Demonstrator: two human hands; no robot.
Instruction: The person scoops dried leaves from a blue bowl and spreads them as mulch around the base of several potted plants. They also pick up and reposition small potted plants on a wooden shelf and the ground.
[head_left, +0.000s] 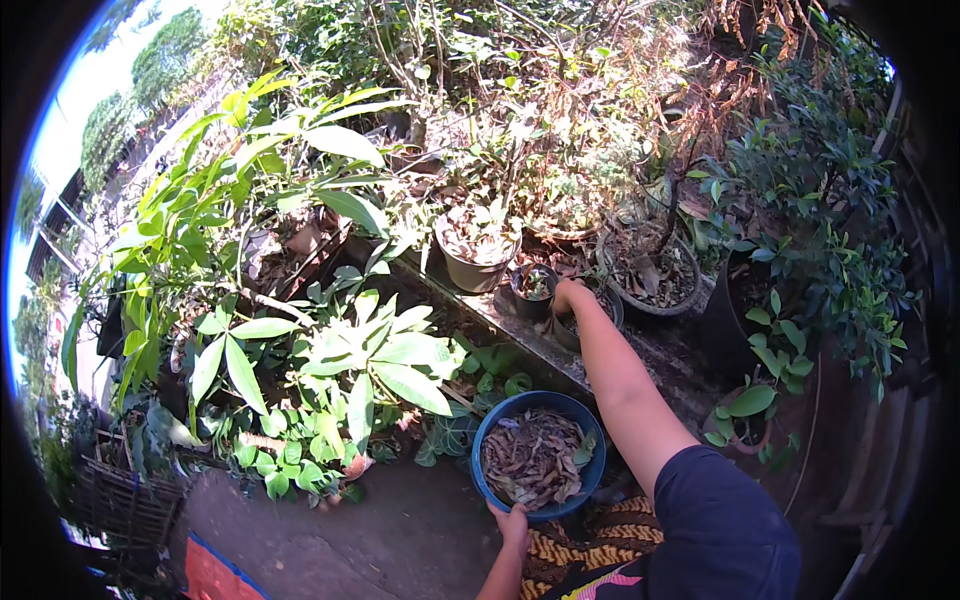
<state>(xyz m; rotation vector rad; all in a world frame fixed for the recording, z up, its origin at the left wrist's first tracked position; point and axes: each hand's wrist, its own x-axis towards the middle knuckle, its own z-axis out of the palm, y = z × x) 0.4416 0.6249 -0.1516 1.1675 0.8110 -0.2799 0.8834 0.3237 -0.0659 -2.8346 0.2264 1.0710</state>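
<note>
My left hand (513, 527) grips the near rim of a blue plastic basin (491, 420), its thumb over the edge. Brown dry leaves (531, 457) fill much of the basin, with a green leaf at the right side. Stretched forward, my right hand (568, 294) reaches in among the plant pots on a ledge. It is at a small black pot (534, 306) on its left and a dark pot (613, 307) on its right. The fingers are mostly hidden behind the hand, so what they touch is unclear.
A beige pot (478, 276) and a wide round pot (679, 300) holding dry leaves stand on the concrete ledge (487, 307). Broad-leaved plants (375, 352) crowd the left. A tall black pot (724, 315) and a leafy shrub (810, 187) stand right. A red sheet (214, 570) lies lower left.
</note>
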